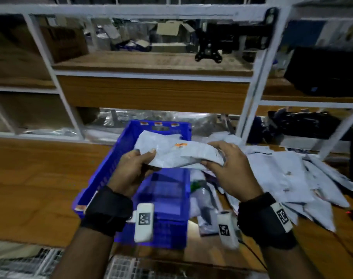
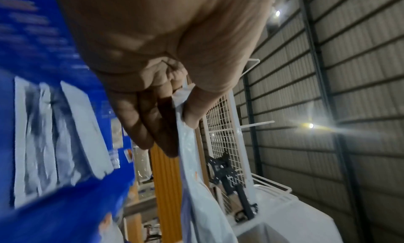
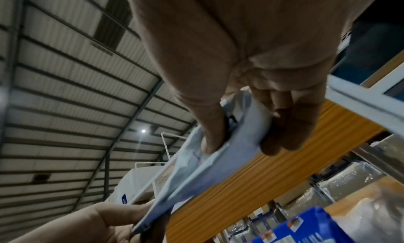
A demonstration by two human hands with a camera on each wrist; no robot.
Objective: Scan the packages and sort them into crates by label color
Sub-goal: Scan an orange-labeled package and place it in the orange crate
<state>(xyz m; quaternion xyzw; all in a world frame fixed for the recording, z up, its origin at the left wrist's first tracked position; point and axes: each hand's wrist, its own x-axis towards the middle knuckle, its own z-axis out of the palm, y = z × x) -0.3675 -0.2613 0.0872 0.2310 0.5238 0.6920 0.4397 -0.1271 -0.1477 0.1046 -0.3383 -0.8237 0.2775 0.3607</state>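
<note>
A white poly-mailer package (image 1: 171,153) with a small orange label (image 1: 180,145) hangs above a blue crate (image 1: 103,170). My left hand (image 1: 140,160) pinches its left end between thumb and fingers, and the left wrist view shows that hand (image 2: 174,111) holding the thin package (image 2: 196,186) edge. My right hand (image 1: 217,156) grips the right end; in the right wrist view its thumb and fingers clamp the package (image 3: 240,131). Orange stickers (image 1: 157,123) mark the crate's far rim. Inside the crate lie folded white packages (image 2: 61,134).
A heap of white packages (image 1: 282,174) covers the wooden table (image 1: 40,178) to the right of the crate. A white-framed shelf unit (image 1: 151,77) with boxes and black gear stands behind. A red light glows at the table's right edge (image 1: 348,212).
</note>
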